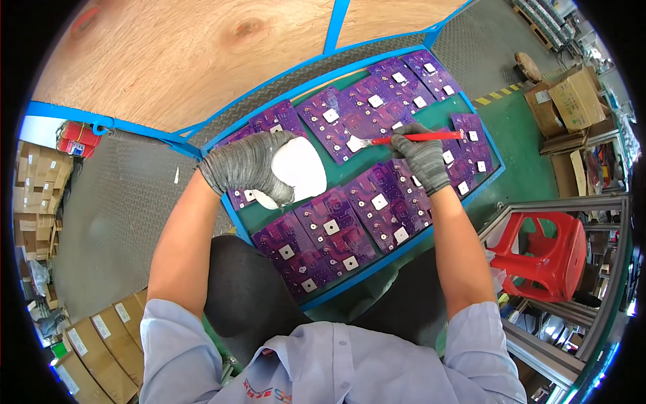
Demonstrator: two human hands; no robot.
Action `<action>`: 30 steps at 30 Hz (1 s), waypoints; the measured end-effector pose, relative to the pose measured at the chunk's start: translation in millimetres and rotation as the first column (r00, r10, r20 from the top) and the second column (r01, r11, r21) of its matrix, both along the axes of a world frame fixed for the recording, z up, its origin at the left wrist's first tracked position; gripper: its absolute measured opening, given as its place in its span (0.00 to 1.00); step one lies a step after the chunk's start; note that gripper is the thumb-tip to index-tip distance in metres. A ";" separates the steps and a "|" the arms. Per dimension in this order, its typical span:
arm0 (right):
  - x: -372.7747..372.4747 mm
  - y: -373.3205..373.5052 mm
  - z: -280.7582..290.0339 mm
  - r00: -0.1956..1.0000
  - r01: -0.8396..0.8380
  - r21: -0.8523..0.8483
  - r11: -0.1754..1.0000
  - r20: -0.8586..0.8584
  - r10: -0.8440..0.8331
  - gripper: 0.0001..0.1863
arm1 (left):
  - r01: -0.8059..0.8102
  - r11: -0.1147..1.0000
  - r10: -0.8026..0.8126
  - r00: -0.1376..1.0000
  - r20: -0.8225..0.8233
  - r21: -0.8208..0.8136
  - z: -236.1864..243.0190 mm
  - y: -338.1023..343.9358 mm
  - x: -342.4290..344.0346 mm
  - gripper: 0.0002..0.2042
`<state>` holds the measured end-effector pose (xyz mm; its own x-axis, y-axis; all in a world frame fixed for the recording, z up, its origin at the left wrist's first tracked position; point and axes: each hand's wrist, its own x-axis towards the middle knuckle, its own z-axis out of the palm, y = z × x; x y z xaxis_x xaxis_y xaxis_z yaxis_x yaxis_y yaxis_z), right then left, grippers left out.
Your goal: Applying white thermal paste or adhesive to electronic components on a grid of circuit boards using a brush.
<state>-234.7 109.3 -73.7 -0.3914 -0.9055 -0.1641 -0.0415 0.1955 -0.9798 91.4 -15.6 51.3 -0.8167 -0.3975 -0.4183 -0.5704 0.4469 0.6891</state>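
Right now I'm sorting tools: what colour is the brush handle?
Red; the brush in the right hand shows best in the head view.

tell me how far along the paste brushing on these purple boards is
Looks done: most purple circuit boards on the blue-rimmed tray show white squares. In hand: the right hand holds a red-handled brush with its tip on a board near the tray's middle; the left hand holds a white container of paste. Left: can't tell which pads remain bare.
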 end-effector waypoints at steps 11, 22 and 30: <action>13.8 10.8 -10.5 0.997 0.075 -0.098 0.992 -0.009 -0.076 0.06 | 0.015 0.995 -0.015 1.000 0.007 -0.094 -8.3 -1.7 2.1 0.40; 10.4 22.4 -15.6 0.953 0.078 -0.114 0.990 -0.282 -0.108 0.07 | 0.013 0.999 -0.013 1.000 0.008 -0.044 -9.4 -1.4 -0.7 0.42; 28.9 28.6 5.7 0.982 0.065 -0.239 0.969 -0.160 -0.105 0.06 | 0.036 0.998 -0.035 0.999 0.011 -0.052 -9.9 -4.4 -5.7 0.44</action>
